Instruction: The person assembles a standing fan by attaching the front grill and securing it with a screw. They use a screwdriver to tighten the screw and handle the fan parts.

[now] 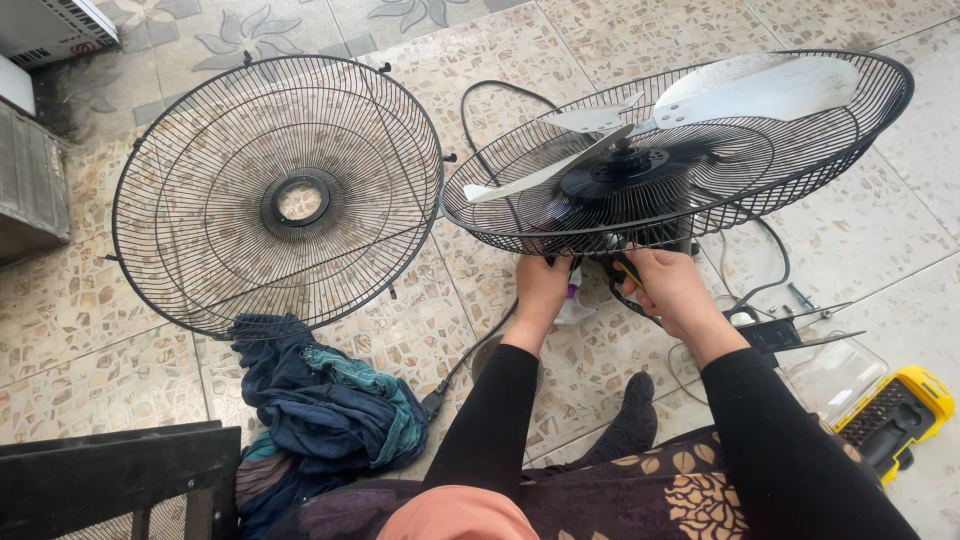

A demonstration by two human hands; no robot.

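The fan head [680,150], consisting of a black rear wire guard with pale blades and a black motor hub, is seen tilted on the tiled floor [880,230]. Its lower rim is gripped by the left hand [541,285], whose fingers are curled up behind the wires. The right hand [668,288] is held just beside it, closed narrowly on a small tool with a yellow-and-black handle [627,272]; the tool's tip is hidden behind the guard. The detached front guard [275,195] is observed lying flat, well apart to the left, with a heap of dark blue cloth [320,405] touching its near edge. A black power cable [475,345] is routed under the fan head. A yellow bit case [900,410] is noted near the right forearm
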